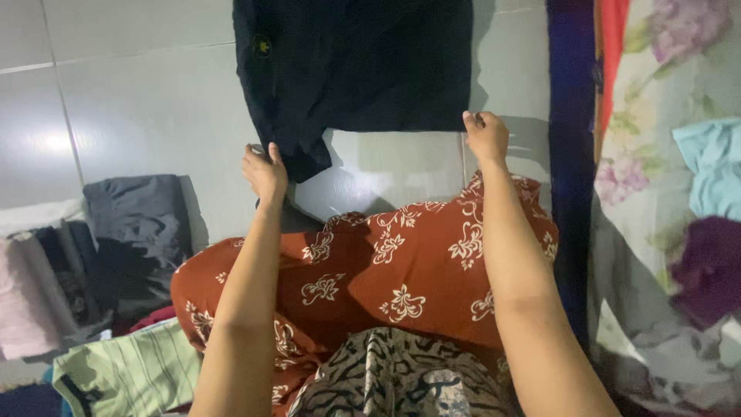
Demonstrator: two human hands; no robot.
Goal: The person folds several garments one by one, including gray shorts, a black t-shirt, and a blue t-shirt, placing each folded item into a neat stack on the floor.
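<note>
Now, dark shirt: your black shirt (363,62) lies spread flat on the pale tiled floor (147,116), far from you and in the middle of the view, with a small yellow emblem near its left edge and one sleeve hanging down at the near-left corner.
Left hand: your left hand (265,171) sits at that near-left sleeve, fingers curled together on the dark cloth at its edge.
Right hand: your right hand (486,137) is at the near-right corner of the shirt's bottom edge, fingertips pinched shut on the cloth.
Arms: both of your bare forearms reach away from you, well apart, one to each near corner of the garment.
Lap: your knees, under a rust-red skirt with white flowers (386,266), lie just near the shirt; a striped black-and-tan top shows at the bottom of the view.
Left side: a folded grey garment (135,212) lies on the floor, with a pinkish folded cloth (27,297) further left and a pale green striped shirt (127,374) nearer to you.
Right side: a floral sheet (656,201) runs along the right, bearing a light blue cloth (714,166) and a dark purple cloth (706,266); a dark blue band (570,154) lies between it and the tiles.
</note>
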